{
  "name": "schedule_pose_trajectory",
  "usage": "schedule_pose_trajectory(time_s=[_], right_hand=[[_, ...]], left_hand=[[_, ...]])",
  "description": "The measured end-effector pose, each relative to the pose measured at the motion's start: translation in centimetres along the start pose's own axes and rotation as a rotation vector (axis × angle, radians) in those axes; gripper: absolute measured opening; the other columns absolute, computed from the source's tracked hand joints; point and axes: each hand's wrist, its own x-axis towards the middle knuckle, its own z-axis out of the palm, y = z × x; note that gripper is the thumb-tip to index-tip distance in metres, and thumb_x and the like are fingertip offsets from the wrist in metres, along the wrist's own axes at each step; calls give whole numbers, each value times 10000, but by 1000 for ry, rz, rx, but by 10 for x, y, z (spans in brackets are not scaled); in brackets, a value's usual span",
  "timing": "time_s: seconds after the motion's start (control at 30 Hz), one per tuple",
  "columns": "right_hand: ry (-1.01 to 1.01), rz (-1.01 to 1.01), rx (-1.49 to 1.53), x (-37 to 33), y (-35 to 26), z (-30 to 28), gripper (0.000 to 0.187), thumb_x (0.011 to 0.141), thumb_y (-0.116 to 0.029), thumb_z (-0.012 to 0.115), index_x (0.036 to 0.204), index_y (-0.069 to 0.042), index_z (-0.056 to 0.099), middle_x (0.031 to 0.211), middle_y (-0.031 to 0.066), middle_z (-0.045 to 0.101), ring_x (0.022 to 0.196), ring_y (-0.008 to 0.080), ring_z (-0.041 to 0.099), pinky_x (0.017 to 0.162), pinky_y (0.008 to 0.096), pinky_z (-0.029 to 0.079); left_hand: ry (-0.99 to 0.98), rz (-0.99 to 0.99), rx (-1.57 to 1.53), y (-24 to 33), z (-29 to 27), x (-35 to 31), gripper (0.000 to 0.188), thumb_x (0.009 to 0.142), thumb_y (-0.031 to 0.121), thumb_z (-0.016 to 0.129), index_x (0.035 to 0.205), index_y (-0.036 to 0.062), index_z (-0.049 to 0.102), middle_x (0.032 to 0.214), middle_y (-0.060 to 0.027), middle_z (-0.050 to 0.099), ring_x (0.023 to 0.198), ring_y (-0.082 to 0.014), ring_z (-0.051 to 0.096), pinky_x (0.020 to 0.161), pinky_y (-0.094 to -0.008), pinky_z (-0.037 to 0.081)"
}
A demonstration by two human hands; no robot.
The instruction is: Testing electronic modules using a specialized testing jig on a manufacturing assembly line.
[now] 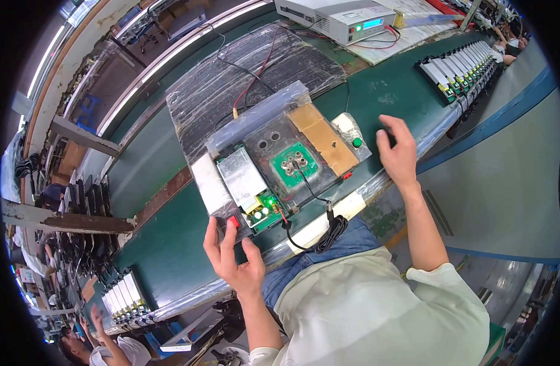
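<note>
My left hand [236, 263] is open with fingers apart; one fingertip is at the red button [232, 221] on the test fixture's front left corner. My right hand [399, 152] hovers open and holds nothing, right of the green button [357, 143]. Between them is the dark test fixture [271, 135]. On its left side lies a power supply board with a silver metal cover [238, 175]; a green light glows near its front end. A green connector board [283, 173] sits mid-fixture, with a black cable plugged in. That cable's coil [332, 235] hangs at the bench edge.
A grey bench meter [335, 19] with a lit blue display stands at the back. Rows of similar power supply boards stand at the far right [454, 67] and lower left [124, 296] on the green bench [377, 91]. Another person is working at the lower left.
</note>
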Motion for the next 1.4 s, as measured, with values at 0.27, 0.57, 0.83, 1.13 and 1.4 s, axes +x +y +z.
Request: schedule_pose_trajectory(time_s=[0.27, 0.57, 0.83, 1.13, 1.4], right_hand=[[-364, 51, 286, -67, -95, -37, 157, 1004, -74, 841, 1136, -15, 780, 910, 55, 800, 633, 89, 671, 576, 281, 512], [-467, 179, 494, -66, -127, 4, 87, 1012, -10, 839, 1069, 54, 824, 958, 119, 832, 747, 148, 782, 668, 317, 604], [-444, 296, 575, -86, -133, 10, 90, 1048, -21, 850, 1086, 61, 842, 873, 45, 804, 738, 59, 706, 624, 247, 554], [-389, 307, 505, -72, -135, 6, 123, 1066, -50, 826, 1126, 57, 827, 902, 36, 786, 749, 90, 724, 627, 242, 540], [-311, -284, 191, -60, -185, 1, 520, 941, -78, 880, 1436, 3, 744, 1307, 236, 708, 1144, 409, 712, 943, 446, 594]], left_hand=[[-147, -88, -41, 92, -14, -15, 377, 934, 2, 845, 1306, -17, 791, 1384, -234, 774, 1095, -339, 764, 870, -421, 611], [-527, -421, -319, 104, 81, -2, 318, 1058, 32, 785, 1370, -4, 732, 1204, -211, 817, 799, -197, 784, 657, -348, 571], [-485, -325, -456, 94, 55, 3, 442, 1050, -76, 715, 1483, 12, 712, 1002, -133, 691, 768, -215, 655, 684, -358, 523], [-716, -194, -469, 83, 35, 11, 623, 1052, -15, 689, 1666, 58, 609, 1100, -190, 720, 931, -416, 711, 834, -476, 586], [-352, 66, -302, 81, 14, -12, 450, 976, -58, 755, 1424, -26, 728, 1237, -181, 724, 1073, -382, 733, 879, -491, 611]])
